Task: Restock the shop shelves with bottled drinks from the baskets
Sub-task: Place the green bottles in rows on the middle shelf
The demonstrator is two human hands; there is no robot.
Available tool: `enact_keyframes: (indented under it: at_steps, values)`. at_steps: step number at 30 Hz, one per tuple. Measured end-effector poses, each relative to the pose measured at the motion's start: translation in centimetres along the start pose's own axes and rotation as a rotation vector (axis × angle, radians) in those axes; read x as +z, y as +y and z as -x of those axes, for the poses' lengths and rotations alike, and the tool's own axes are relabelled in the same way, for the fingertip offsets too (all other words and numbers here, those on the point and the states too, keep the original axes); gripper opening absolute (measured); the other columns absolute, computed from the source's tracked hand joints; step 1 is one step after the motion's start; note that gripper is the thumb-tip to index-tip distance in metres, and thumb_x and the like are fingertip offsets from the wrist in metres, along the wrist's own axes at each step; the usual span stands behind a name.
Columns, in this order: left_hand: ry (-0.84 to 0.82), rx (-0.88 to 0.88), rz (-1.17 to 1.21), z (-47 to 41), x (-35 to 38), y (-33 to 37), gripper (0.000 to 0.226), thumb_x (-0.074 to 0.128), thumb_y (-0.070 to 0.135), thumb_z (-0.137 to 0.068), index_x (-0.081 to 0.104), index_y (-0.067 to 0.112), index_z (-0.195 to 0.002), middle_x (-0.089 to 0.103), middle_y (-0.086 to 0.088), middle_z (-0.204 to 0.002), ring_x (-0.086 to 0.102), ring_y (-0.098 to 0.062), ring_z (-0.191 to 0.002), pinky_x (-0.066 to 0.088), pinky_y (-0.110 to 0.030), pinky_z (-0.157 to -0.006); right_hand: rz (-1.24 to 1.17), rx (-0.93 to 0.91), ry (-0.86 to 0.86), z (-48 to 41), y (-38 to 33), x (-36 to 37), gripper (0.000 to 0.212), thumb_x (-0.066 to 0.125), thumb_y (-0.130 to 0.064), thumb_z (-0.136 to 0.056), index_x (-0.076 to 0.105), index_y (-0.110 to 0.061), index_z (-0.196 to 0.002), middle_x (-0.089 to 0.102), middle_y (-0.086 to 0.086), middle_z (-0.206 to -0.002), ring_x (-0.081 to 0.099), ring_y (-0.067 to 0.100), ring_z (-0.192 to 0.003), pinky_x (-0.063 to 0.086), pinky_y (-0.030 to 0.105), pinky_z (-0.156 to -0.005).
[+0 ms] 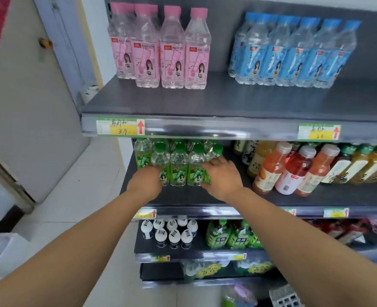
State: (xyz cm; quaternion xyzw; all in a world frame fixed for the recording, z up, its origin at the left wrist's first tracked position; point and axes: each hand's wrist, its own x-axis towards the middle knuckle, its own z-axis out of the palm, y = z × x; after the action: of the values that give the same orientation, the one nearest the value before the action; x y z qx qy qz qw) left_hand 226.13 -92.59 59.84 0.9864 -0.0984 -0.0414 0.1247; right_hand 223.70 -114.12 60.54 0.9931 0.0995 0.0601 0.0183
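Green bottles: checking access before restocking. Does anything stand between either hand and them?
Nothing visible does. The left hand and right hand both touch the front row of green bottles on the shelf.

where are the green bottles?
Head view: green bottles at the left end of the second shelf, below the pink bottles, left of the juice bottles; left hand and right hand touch them.

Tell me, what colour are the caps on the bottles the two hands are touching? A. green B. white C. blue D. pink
A: the left hand and the right hand are both on the green-capped bottles, on the shelf below the pink-capped bottles and blue-capped bottles.
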Motion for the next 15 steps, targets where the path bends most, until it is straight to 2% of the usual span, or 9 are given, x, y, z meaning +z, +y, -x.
enact_keyframes:
  at_steps: [3,5,8,15]
  values:
    - [-0.032,0.057,0.0,2.2,0.5,1.3,0.029,0.054,0.017,-0.092,0.058,0.01,-0.12,0.06,-0.014,-0.112,0.059,-0.032,-0.099,0.052,-0.041,-0.08,0.004,0.073,-0.088,3.7,0.3,-0.3,0.047,0.065,-0.04,-0.084,0.053,-0.019,-0.124,0.057,0.006,-0.123,0.044,0.028,-0.119,0.037,0.039,-0.095]
    - [-0.055,0.119,0.005,3.7,1.1,2.4,0.028,0.055,0.017,-0.093,0.059,0.009,-0.119,0.06,-0.014,-0.114,0.059,-0.031,-0.099,0.051,-0.039,-0.08,0.01,0.113,-0.146,6.6,0.6,-0.3,0.045,0.063,-0.037,-0.085,0.052,-0.019,-0.125,0.056,0.007,-0.122,0.044,0.029,-0.118,0.038,0.039,-0.093]
    - [-0.077,0.226,0.007,5.7,2.1,4.6,0.034,0.056,0.019,-0.093,0.056,0.009,-0.126,0.056,-0.014,-0.123,0.057,-0.032,-0.108,0.05,-0.042,-0.088,0.045,0.187,-0.189,11.1,1.4,-0.3,0.041,0.062,-0.034,-0.086,0.052,-0.018,-0.123,0.056,0.007,-0.121,0.046,0.029,-0.116,0.04,0.038,-0.091]
    - [-0.13,0.429,0.011,10.0,5.1,13.2,0.027,0.057,0.025,-0.093,0.058,0.012,-0.117,0.056,-0.01,-0.114,0.056,-0.03,-0.105,0.049,-0.039,-0.086,0.024,0.416,-0.302,22.0,5.8,-1.4,0.041,0.059,-0.036,-0.09,0.052,-0.019,-0.127,0.057,0.009,-0.12,0.049,0.031,-0.115,0.046,0.04,-0.085]
